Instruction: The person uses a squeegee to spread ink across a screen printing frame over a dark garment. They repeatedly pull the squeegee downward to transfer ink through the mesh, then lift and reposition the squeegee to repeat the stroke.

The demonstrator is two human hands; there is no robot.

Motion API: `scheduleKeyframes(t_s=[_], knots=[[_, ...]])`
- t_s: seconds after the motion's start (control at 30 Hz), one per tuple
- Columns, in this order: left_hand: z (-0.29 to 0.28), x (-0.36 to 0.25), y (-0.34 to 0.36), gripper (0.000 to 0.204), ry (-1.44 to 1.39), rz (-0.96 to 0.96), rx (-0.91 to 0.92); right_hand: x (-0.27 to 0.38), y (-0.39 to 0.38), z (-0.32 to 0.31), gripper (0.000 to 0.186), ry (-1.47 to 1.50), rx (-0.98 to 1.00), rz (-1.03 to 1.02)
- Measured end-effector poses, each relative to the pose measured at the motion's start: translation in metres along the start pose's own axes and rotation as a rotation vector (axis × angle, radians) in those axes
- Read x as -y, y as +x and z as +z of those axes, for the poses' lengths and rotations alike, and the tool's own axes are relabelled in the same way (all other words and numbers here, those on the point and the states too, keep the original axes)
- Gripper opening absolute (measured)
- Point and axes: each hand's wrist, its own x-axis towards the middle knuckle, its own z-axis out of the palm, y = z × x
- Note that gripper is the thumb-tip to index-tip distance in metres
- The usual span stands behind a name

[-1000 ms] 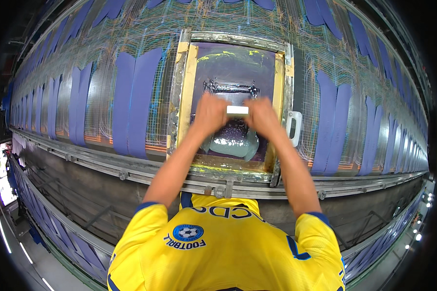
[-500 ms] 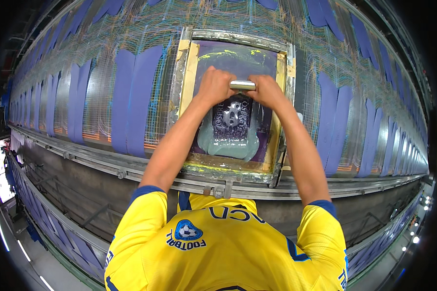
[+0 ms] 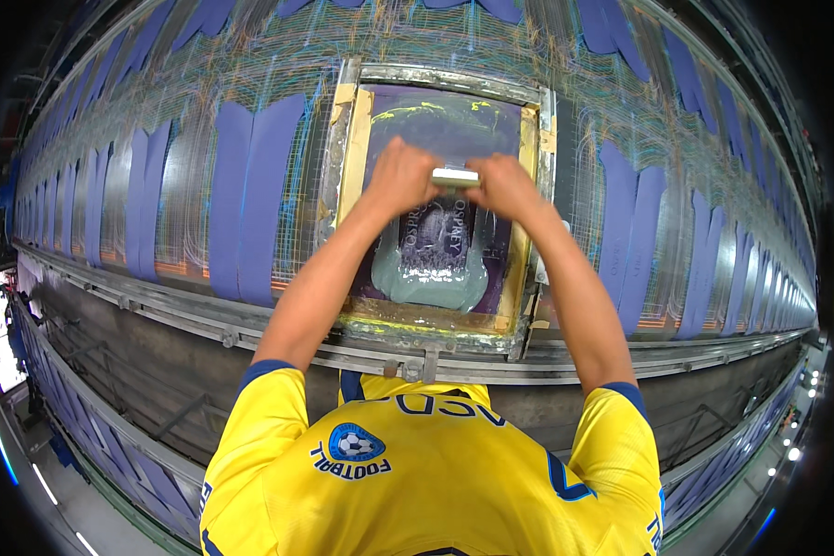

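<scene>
Both my hands grip a squeegee with a pale metallic bar [image 3: 456,177]. My left hand [image 3: 404,178] is closed round its left end, and my right hand [image 3: 508,188] round its right end. The blade's lower edge is hard to make out. Under it lies a screen-printing frame [image 3: 449,76] with tan tape along its inner sides and purple mesh. A dark patch with lettering and a design [image 3: 435,232] shows on the mesh just nearer to me than the squeegee. Wet grey-green ink [image 3: 431,292] pools round that patch's sides and near end.
The frame rests on a long table streaked with coloured lines. Pairs of purple cut fabric pieces [image 3: 255,195] lie to the left, and more purple pieces [image 3: 630,232] to the right. A metal rail [image 3: 195,315] with clamps runs along the near edge, close to my body.
Both hands have drawn the squeegee a little toward me over the mesh, still gripping it. The view has shifted slightly.
</scene>
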Motion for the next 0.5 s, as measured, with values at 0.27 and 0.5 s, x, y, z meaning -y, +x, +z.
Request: scheduleKeyframes(t_s=[0.27,0.5], knots=[[0.169,0.19,0.101,0.02,-0.042,0.049,-0.172,-0.136,0.165,0.156,0.017,0.092,-0.248,-0.047],[0.075,0.132,-0.061,0.018,-0.131,-0.008,0.049,0.019,0.066,0.149,0.033,0.093,0.067,0.006]])
